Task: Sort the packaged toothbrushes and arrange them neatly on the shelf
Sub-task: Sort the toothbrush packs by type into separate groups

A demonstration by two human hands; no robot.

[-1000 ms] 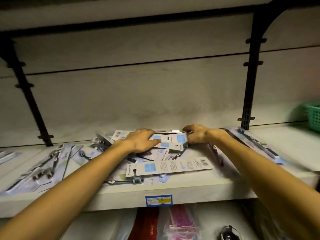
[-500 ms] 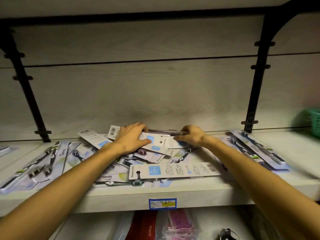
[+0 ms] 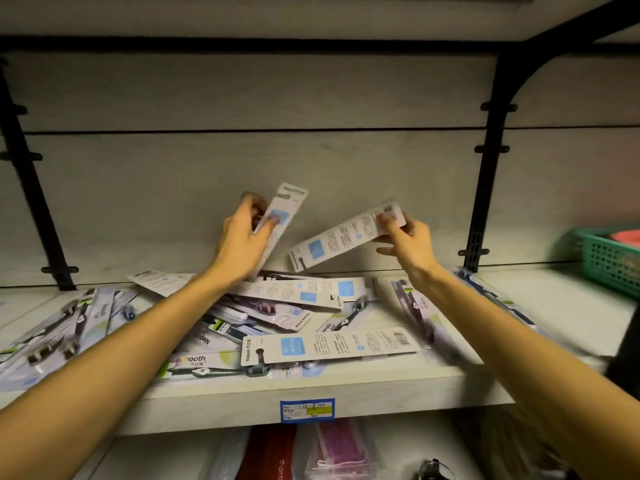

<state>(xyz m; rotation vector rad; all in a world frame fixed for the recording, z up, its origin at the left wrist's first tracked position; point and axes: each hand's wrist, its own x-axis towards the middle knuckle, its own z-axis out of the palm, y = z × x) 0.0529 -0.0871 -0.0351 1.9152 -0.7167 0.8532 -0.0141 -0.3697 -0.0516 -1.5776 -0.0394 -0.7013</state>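
Pale shelf (image 3: 311,389) heaped with loose packs (image 3: 294,306); left hand (image 3: 239,244) grips one pack (image 3: 282,216), right hand (image 3: 408,244) pinches another (image 3: 343,240); slick cards could slip, scattering the heap.

Pale wood-grain shelf (image 3: 346,389) on black wall brackets, a blue-and-yellow price label (image 3: 307,410) fixed to its front edge. A loose, overlapping heap of packaged toothbrushes (image 3: 277,306) lies across the middle — one white-backed pack (image 3: 329,346) nearest the front edge, barcode side up, lengthwise along the shelf. Further packs (image 3: 59,327) lie side by side at the left, others (image 3: 419,306) at the right — a green plastic basket (image 3: 609,261) stands at the far right end.
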